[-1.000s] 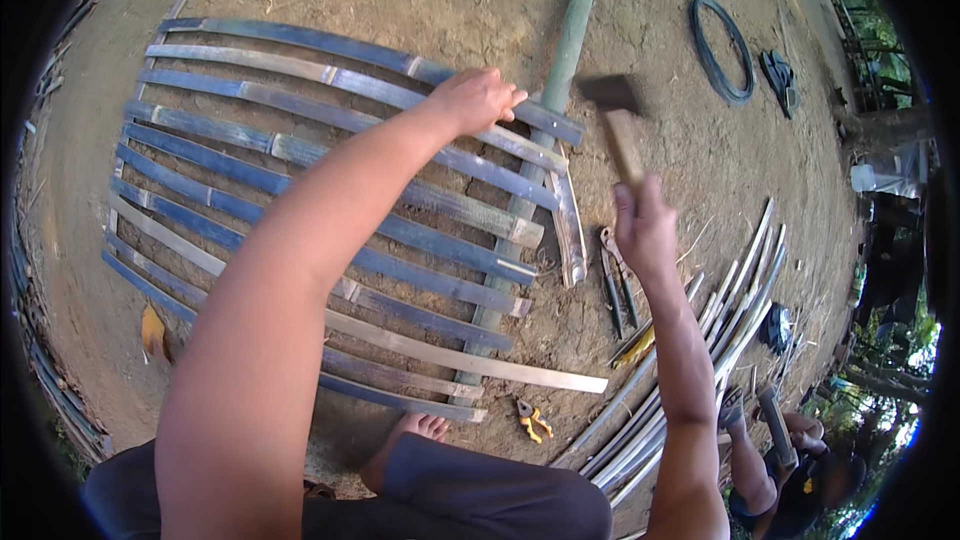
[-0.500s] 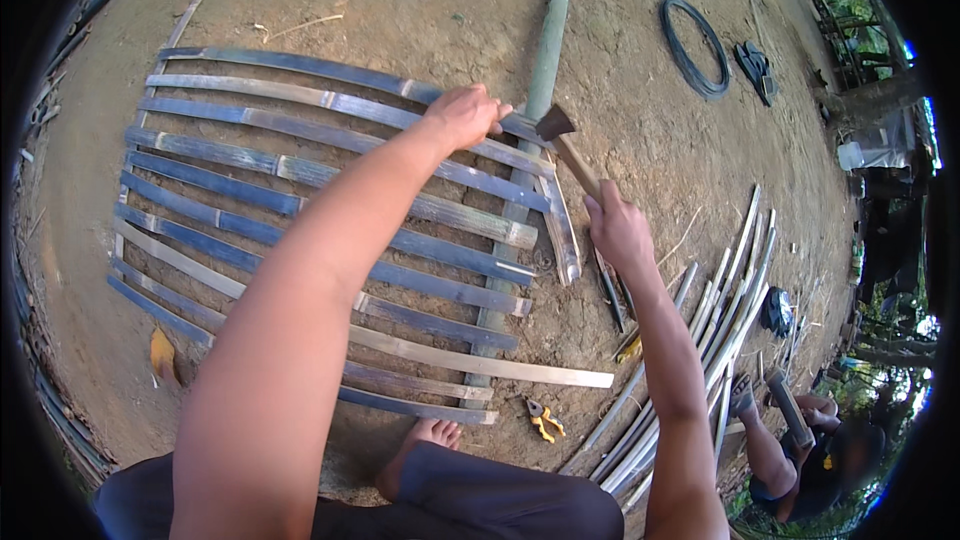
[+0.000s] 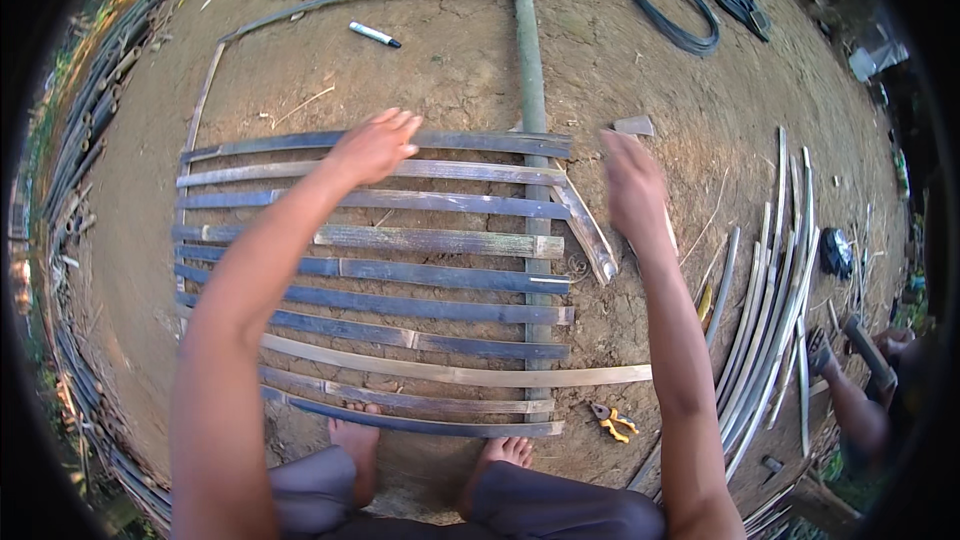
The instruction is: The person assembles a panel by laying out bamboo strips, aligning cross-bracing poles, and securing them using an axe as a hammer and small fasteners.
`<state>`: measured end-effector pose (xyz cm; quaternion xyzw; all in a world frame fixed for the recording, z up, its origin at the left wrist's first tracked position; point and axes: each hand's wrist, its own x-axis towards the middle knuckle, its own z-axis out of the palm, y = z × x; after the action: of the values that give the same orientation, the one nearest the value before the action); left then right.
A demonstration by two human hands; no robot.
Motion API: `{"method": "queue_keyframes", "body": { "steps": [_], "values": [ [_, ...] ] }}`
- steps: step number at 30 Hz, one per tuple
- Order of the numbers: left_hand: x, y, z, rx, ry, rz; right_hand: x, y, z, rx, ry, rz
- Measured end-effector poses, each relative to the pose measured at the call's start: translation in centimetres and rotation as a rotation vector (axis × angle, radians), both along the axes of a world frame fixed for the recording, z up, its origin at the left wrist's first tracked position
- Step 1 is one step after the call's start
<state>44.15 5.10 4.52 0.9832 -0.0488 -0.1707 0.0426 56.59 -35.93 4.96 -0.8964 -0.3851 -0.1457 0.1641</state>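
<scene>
A grid of split bamboo slats (image 3: 440, 242) lies on the ground, crossing a green bamboo pole (image 3: 528, 60) near their right ends. My left hand (image 3: 375, 147) is over the uppermost slat (image 3: 480, 143), fingers apart, with nothing seen in them. To the right of the pole, my right hand (image 3: 635, 185) is smeared by motion. A hammer (image 3: 634, 126) is at that hand: its head shows beyond the fingers and part of the handle beside the wrist. Whether the fingers touch it, I cannot tell. A split bamboo piece (image 3: 588, 225) lies between the pole and this hand.
Yellow-handled pliers (image 3: 612, 422) lie near my foot. A marker (image 3: 375, 34), a wire coil (image 3: 675, 10) and sandals (image 3: 742, 10) lie farther off. Long thin poles (image 3: 775, 300) are piled at right, near another person (image 3: 860, 420). Bamboo poles (image 3: 95, 120) are stacked at left.
My left hand has moved left along the uppermost slat, away from the pole. The hammer, held raised by my right hand before, is now lower, to the right. The view has shifted.
</scene>
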Motion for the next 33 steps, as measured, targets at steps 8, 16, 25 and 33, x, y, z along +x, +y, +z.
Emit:
{"method": "queue_keyframes", "body": {
  "steps": [8,16,25,33],
  "values": [
    [-3.3,2.5,-0.6,-0.008,0.114,0.146,-1.0,6.1,-4.4,-0.287,0.238,-0.012],
    [-4.3,1.5,-2.4,-0.032,0.09,0.205,-1.8,7.7,-2.7,-0.45,0.257,-0.046],
    [-4.6,1.9,-3.4,-0.025,-0.075,0.223,-1.2,8.5,-1.4,-0.607,0.348,-0.087],
    [-3.2,2.0,-1.8,-0.146,-0.138,0.268,-7.0,3.6,3.6,-0.671,0.316,-0.048]
  ]
}}
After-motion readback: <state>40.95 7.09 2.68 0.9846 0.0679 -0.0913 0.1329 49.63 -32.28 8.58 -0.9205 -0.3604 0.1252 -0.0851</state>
